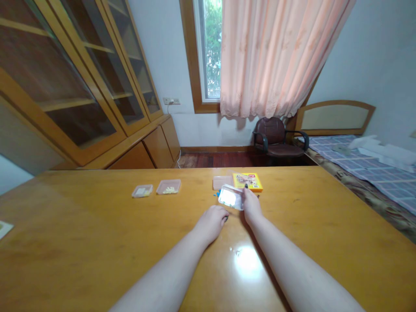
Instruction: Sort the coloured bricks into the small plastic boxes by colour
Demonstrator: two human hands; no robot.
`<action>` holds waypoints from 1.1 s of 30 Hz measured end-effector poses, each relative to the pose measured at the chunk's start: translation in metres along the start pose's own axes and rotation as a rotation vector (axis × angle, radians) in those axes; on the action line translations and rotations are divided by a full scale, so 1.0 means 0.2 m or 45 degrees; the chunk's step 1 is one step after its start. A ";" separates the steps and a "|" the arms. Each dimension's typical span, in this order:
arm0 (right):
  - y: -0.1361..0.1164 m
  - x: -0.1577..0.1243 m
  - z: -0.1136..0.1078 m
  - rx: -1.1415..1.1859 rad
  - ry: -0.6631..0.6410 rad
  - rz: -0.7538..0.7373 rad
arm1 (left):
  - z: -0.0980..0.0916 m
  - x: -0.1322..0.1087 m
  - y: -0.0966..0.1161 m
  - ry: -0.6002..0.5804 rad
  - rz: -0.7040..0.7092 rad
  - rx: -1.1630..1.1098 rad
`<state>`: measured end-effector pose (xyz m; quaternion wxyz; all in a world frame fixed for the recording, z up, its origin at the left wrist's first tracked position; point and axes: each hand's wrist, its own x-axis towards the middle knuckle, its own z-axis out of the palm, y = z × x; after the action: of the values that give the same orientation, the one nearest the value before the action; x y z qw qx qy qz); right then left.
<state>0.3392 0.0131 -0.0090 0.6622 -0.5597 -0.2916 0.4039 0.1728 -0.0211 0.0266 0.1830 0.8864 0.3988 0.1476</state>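
My right hand (251,205) grips a small clear plastic box (230,197) by its right side and holds it tilted above the table. A few small greenish bits show along the box's near edge. Just below and left of the box, my left hand (212,222) rests by the tabletop with its fingers curled together; whatever they may hold is hidden. Small blue pieces (219,193) lie at the box's left edge. Behind it are a flat clear plastic lid or tray (222,182) and a yellow printed box (248,181).
On the wooden table (97,242), to the left, stand a clear container with pale pieces (169,189) and a smaller clear container (142,191). A white card (5,229) lies at the left edge. Beyond the table are an office chair (277,138) and a bed (373,160).
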 end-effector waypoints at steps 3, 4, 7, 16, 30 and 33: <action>0.01 0.00 0.00 -0.011 -0.022 -0.007 | 0.00 0.00 0.00 0.036 -0.027 0.029; 0.01 0.00 0.00 -0.003 -0.032 -0.005 | -0.01 0.00 0.00 0.048 -0.053 0.048; -0.01 -0.01 0.00 0.011 -0.042 -0.009 | -0.03 0.00 0.01 0.050 -0.142 0.115; -0.03 -0.02 0.01 -0.004 -0.033 -0.002 | -0.02 0.00 0.03 -0.003 -0.184 0.225; 0.00 -0.01 0.01 -0.005 -0.040 -0.013 | 0.02 0.00 0.02 -0.029 -0.213 0.277; -0.01 -0.02 0.01 -0.020 -0.015 -0.007 | 0.02 0.00 0.04 -0.023 -0.225 0.260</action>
<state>0.3364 0.0111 -0.0072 0.6572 -0.5617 -0.3002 0.4030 0.1787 -0.0263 0.0269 0.1079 0.8631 0.4866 0.0814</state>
